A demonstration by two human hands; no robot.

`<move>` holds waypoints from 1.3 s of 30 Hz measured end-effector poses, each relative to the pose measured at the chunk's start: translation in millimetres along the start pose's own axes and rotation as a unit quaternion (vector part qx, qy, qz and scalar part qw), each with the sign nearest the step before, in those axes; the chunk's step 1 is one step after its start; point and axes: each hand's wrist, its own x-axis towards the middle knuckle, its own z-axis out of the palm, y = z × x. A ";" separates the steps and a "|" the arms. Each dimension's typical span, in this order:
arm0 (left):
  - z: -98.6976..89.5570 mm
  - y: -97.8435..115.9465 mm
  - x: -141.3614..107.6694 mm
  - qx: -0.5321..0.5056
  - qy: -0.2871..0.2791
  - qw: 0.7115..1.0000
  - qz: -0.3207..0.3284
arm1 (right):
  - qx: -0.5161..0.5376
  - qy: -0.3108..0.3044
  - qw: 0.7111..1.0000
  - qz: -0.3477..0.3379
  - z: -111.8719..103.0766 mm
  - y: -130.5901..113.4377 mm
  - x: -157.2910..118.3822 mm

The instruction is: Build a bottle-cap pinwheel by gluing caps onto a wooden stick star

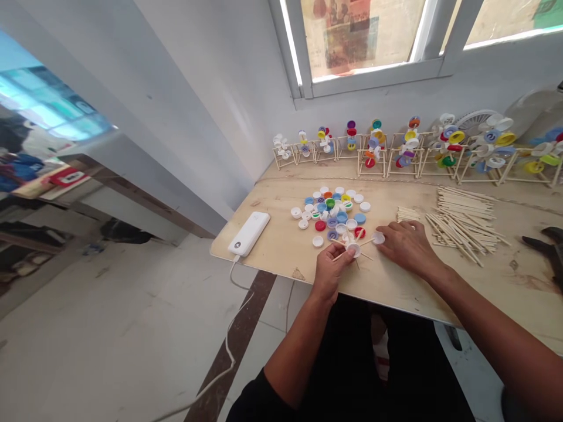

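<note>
1. White bottle cap (353,250) sits pinched in the left hand (328,272), the fingers curled closed around it. Thin wooden sticks (338,255) cross at the cap and fan out past the fingers.
2. The right hand (407,246) lies low and half open on the board, its fingertips (387,230) at a second white cap (378,237). Whether they grip it, I cannot tell.
3. With the hands this close, the crossing stays well supported, but the stick ends have little clearance from the loose colored caps (329,211) just ahead of the left hand.
4. The near edge of the plywood tabletop (281,252) runs just below both hands, so there is little board on that side.
5. Some open board lies left of the left hand, before a white power bank (248,233). Beyond the right hand, piled long sticks (461,225) limit the room, and cap-decked stick frames (373,155) line the far edge ahead.
</note>
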 end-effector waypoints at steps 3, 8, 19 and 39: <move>-0.2 0.1 -0.7 0.004 -0.003 1.000 0.003 | 0.006 0.004 1.000 0.003 1.7 1.7 -1.5; -0.2 1.2 -1.9 0.008 -0.003 1.000 0.006 | 0.007 0.026 1.000 -0.005 -3.6 4.4 -9.7; -0.3 0.6 -2.2 0.029 -0.012 0.999 0.017 | 0.083 0.083 0.993 -0.024 -9.0 -1.9 -29.1; -3.4 7.7 -13.9 0.078 -0.087 0.993 0.017 | 0.466 -0.039 0.884 -0.014 -30.1 -32.2 -22.6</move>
